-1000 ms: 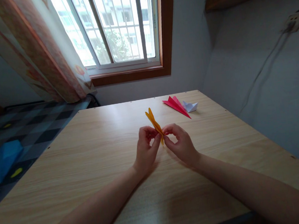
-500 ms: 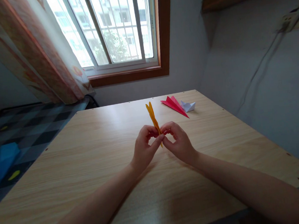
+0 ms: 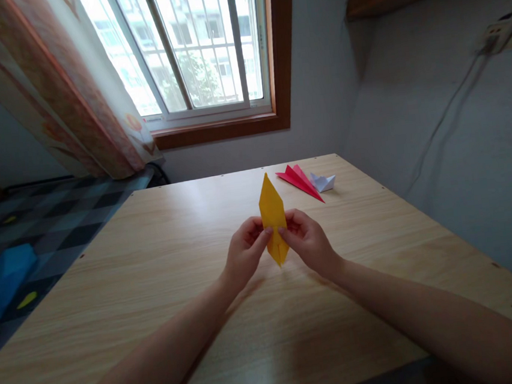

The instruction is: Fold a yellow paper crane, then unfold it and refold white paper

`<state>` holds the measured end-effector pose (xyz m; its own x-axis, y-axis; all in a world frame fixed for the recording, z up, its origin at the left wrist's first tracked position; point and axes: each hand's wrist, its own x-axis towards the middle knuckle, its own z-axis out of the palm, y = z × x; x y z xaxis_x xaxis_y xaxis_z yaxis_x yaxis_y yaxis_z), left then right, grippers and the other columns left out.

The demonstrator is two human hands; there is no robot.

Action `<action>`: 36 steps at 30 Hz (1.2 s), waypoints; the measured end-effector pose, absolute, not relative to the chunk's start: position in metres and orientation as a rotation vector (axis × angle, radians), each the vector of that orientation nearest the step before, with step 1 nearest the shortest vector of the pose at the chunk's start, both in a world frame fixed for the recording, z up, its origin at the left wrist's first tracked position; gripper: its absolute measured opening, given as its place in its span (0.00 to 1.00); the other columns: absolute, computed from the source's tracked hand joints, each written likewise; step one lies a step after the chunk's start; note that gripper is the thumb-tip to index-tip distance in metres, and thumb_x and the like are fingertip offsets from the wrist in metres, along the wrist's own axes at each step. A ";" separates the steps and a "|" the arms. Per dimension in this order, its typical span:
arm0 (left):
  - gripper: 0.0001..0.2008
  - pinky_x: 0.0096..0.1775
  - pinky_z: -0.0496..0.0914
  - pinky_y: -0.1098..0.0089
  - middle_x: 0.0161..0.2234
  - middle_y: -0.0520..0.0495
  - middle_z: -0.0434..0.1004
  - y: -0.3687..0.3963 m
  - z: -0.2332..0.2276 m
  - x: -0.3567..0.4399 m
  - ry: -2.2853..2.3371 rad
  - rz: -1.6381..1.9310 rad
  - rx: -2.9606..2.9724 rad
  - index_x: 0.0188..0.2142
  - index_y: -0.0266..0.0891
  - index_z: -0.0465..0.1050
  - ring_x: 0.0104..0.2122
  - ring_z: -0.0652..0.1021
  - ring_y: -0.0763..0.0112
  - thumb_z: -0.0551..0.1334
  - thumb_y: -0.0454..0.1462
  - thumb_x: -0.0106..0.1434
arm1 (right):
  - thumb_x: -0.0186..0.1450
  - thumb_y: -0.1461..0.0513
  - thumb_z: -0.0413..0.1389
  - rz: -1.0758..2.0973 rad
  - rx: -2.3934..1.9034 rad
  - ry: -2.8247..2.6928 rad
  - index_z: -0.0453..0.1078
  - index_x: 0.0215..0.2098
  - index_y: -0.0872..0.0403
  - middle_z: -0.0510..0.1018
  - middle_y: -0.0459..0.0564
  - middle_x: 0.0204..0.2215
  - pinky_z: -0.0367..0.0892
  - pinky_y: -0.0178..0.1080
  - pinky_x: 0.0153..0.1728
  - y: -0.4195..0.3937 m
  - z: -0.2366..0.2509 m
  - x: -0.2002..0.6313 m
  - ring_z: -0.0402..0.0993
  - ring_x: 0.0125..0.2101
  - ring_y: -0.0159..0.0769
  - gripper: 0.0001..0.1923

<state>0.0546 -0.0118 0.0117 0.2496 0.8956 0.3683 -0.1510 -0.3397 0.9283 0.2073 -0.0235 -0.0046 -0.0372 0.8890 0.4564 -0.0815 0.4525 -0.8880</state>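
Observation:
A folded yellow paper (image 3: 272,211), long and pointed at top and bottom, stands upright with its broad face toward me. My left hand (image 3: 246,247) pinches its left edge, thumb on the near face and fingers behind. On the right edge my right hand (image 3: 306,238) grips it the same way, the two thumbs nearly side by side. A short slit or fold line runs down the paper's lower tip. Most of my fingertips are hidden behind the sheet.
Beyond my hands, a red paper plane (image 3: 300,183) and a white paper boat (image 3: 322,181) lie on the wooden table (image 3: 189,247). Left of the table, a blue object (image 3: 6,279) rests on a checked cloth (image 3: 81,212). A window (image 3: 201,52) is ahead.
The yellow paper has turned from edge-on to face-on. My hands have moved slightly apart and now hold its two side edges.

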 end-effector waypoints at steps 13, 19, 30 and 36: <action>0.18 0.40 0.71 0.69 0.39 0.47 0.77 -0.013 0.007 0.052 0.621 1.216 1.254 0.45 0.40 0.72 0.38 0.76 0.68 0.70 0.42 0.57 | 0.56 0.53 0.67 1.233 -0.692 -1.243 0.71 0.42 0.49 0.80 0.47 0.36 0.75 0.41 0.41 -0.016 -0.003 0.210 0.77 0.38 0.38 0.18; 0.16 0.41 0.72 0.64 0.38 0.42 0.80 -0.015 0.008 0.050 0.683 1.126 1.304 0.42 0.36 0.78 0.39 0.77 0.61 0.68 0.44 0.59 | 0.57 0.53 0.66 1.309 -0.679 -1.267 0.74 0.45 0.49 0.81 0.49 0.44 0.74 0.46 0.48 -0.017 -0.003 0.210 0.77 0.44 0.42 0.19; 0.13 0.34 0.73 0.70 0.38 0.44 0.71 -0.016 0.004 0.047 0.893 1.253 1.704 0.35 0.38 0.79 0.36 0.74 0.67 0.63 0.46 0.64 | 0.58 0.54 0.66 1.306 -0.664 -1.310 0.75 0.46 0.51 0.80 0.50 0.43 0.72 0.45 0.48 -0.016 -0.008 0.207 0.76 0.44 0.41 0.18; 0.12 0.38 0.74 0.68 0.39 0.44 0.73 -0.021 0.002 0.049 0.882 1.229 1.696 0.39 0.37 0.77 0.37 0.75 0.67 0.61 0.44 0.66 | 0.60 0.53 0.64 1.146 -0.802 -1.364 0.73 0.47 0.51 0.79 0.51 0.43 0.74 0.42 0.41 -0.017 -0.015 0.209 0.75 0.39 0.38 0.19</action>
<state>0.0490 -0.0207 0.0024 0.2709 0.8895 0.3680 0.0635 -0.3979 0.9152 0.2090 -0.0168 -0.0152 -0.1420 0.9379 0.3166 -0.1504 0.2957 -0.9434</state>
